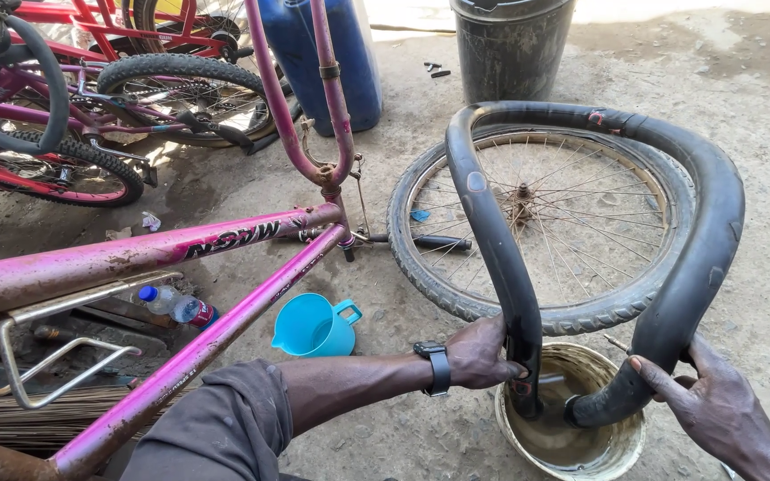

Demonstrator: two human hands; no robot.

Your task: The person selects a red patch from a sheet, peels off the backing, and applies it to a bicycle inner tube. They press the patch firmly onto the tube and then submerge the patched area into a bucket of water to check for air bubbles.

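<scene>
Between both hands' fingers [501, 361]: inner tube [697, 258] (looped).

Sunlit, stained concrete ground [759, 98]; pink bicycles [91, 116] left; black bin [510, 44], blue drum [363, 53] behind.

tube [697, 258] in bucket [621, 450], wheel [545, 223] behind

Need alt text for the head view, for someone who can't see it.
Two bare hands, left hand and right hand, hold a black rubber inner tube looped upward, its lowest section dipped in a round bucket of murky water. Behind lie a spoked bicycle wheel, a blue plastic jug and a pink bicycle frame.
</scene>
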